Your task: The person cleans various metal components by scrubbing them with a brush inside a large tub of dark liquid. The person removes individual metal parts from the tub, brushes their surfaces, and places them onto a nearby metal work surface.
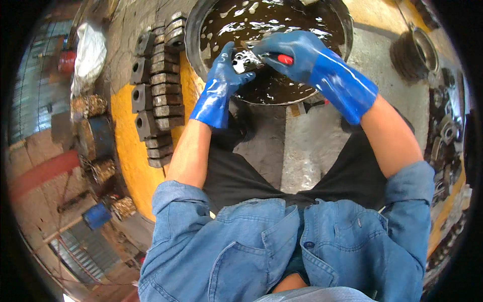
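Note:
Both my hands wear blue rubber gloves and work over a round basin [192, 38] of dark, murky liquid. My left hand [224, 73] curves around a wet, shiny metal part [243, 61] with dark holes in it, the thumb on the near side and the fingers beyond. Just to its right, my right hand [297, 55] is closed around a tool with a red handle [285, 59], whose end sticks out of the fist. The tool's working end, close to the metal part, is too unclear to name.
Left of the basin, rows of heavy metal blocks [166, 83], some with round holes, stand on a yellow-painted strip [123, 121]. A ring-shaped metal part [415, 53] sits at right. Greasy metal parts [448, 131] line the right edge. A white sack [89, 55] lies far left.

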`<state>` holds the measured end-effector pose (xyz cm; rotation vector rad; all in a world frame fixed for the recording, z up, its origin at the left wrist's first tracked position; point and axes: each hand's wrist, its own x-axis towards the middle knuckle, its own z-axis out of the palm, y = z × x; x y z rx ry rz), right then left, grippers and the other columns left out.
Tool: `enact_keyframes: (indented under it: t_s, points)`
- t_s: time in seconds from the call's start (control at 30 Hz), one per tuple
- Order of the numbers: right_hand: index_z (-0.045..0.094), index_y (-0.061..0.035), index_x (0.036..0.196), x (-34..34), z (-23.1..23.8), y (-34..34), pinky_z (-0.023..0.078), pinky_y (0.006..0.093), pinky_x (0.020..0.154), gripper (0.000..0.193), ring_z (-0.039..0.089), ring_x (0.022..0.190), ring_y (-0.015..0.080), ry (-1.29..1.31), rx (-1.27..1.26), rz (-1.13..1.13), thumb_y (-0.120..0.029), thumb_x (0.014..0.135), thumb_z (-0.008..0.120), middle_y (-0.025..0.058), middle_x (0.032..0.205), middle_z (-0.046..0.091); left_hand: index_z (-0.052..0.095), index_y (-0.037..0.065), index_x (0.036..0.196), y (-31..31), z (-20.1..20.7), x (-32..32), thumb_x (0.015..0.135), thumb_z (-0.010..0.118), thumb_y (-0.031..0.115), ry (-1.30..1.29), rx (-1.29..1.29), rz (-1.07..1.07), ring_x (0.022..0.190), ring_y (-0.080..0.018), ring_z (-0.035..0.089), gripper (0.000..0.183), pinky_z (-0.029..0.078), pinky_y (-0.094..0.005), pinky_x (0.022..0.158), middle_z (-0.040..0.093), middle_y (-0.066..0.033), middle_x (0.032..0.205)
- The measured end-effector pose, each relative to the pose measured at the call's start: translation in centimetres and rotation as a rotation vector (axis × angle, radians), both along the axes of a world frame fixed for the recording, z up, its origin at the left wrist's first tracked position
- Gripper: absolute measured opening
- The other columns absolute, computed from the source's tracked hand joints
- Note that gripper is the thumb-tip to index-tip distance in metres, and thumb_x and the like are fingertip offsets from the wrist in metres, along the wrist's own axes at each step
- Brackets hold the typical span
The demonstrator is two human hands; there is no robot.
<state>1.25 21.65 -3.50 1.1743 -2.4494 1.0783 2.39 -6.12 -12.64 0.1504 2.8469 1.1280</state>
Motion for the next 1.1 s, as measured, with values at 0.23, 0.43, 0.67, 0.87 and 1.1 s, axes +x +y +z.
enact_keyframes:
  t_s: [0.23,0.43,0.67,0.87,1.1]
  points:
    - [0.075,-0.0111,0.116,4.2,0.9,-2.3,0.062,0.0416,0.081,0.03,0.074,0.095,0.0365,-0.091,0.081,0.187,-0.008,0.087,0.076,0.0139,0.113,0.075,0.042,0.008,0.157,-0.8,-2.4,0.1,0.064,0.099,0.028,0.051,-0.009,0.056,0.132,-0.0368,0.061,0.112,0.05,-0.0419,0.112,0.061,-0.0235,0.144]
    - [0.074,-0.0179,0.116,2.6,-1.7,-2.7,0.059,0.0428,0.086,0.023,0.072,0.099,0.0343,-0.093,0.019,-0.046,-0.02,0.094,0.067,0.0106,0.111,0.074,0.039,0.008,0.159,0.3,0.4,0.4,0.066,0.098,0.035,-0.01,-0.066,0.047,0.132,-0.039,0.061,0.113,0.051,-0.0436,0.111,0.06,-0.0244,0.145]
    - [0.076,-0.0163,0.11,4.3,-1.5,-3.5,0.06,0.0428,0.085,0.018,0.073,0.097,0.0346,-0.037,-0.016,0.036,-0.019,0.094,0.068,0.0114,0.108,0.076,0.041,0.01,0.158,1.0,1.3,0.8,0.068,0.097,0.034,0.05,-0.129,0.03,0.128,-0.0391,0.064,0.108,0.053,-0.0443,0.108,0.065,-0.0235,0.139]
    - [0.074,-0.0161,0.115,3.4,-0.5,-3.6,0.059,0.0424,0.085,0.025,0.074,0.098,0.0322,-0.044,0.07,-0.009,-0.017,0.091,0.07,0.0102,0.109,0.075,0.042,0.01,0.157,-0.8,-0.9,0.3,0.069,0.097,0.034,0.063,-0.03,0.051,0.129,-0.0399,0.063,0.107,0.052,-0.0451,0.109,0.064,-0.0242,0.14]
    - [0.076,-0.0147,0.113,2.3,-2.1,-3.5,0.062,0.0412,0.084,0.023,0.074,0.1,0.0341,-0.003,0.193,-0.046,-0.015,0.09,0.075,0.0124,0.116,0.076,0.042,0.011,0.158,0.2,1.0,0.4,0.068,0.097,0.037,-0.005,-0.134,0.044,0.133,-0.0387,0.061,0.108,0.05,-0.0439,0.111,0.062,-0.0227,0.144]
